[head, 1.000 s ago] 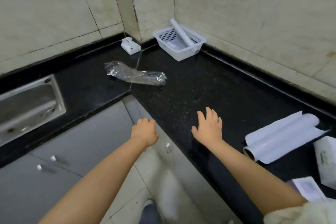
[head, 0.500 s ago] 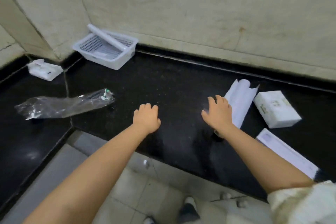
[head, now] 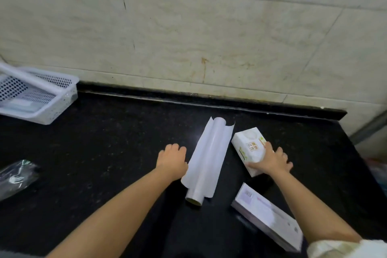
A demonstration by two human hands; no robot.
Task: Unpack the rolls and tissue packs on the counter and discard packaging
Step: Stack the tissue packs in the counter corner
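White rectangular tissue pack (head: pixel 250 148), on black speckled stone counter (head: pixel 109 153) near the tiled wall: gripped at its near end by the right hand (head: pixel 270 160). White partly unrolled paper roll (head: pixel 206 161) just left of it; left hand (head: pixel 172 159), fingers loosely curled and holding nothing, beside the roll's left edge. Long white box (head: pixel 268 218) nearer the counter edge; white perforated plastic basket (head: pixel 35 98) far left.

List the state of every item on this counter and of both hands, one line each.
tissue pack: still wrapped, gripped by the right hand.
right hand: holding the tissue pack.
left hand: loosely curled, holding nothing, beside the roll.
roll: lying flat, partly unrolled.
long box: lying flat, closed.
basket: upright, a tube leaning across it.
clear wrapper: empty, crumpled.
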